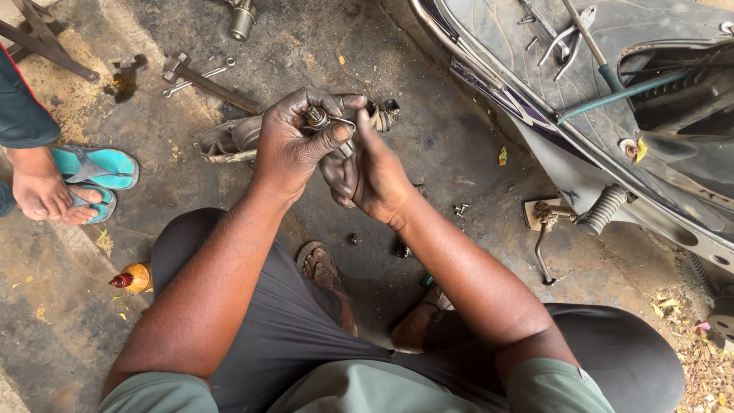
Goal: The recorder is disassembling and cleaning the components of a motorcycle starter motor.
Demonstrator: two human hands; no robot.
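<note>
My left hand (294, 141) pinches a small metal fitting with a thin wire clip (319, 118) between thumb and fingers, held above the concrete floor. My right hand (371, 172) is curled just beside it, its forefinger raised against the wire clip, and it grips a small dark part underneath; I cannot tell what that part is. Both hands are greasy. A worn metal bracket (229, 141) lies on the floor right behind the hands.
A scooter (612, 99) lies at right with pliers (566, 38) on its footboard and a kick lever (547, 229). A hammer (206, 80), a spanner (191, 80), loose screws (461, 208) and an oil bottle (134, 278) lie around. Another person's foot in a blue sandal (69, 180) is at left.
</note>
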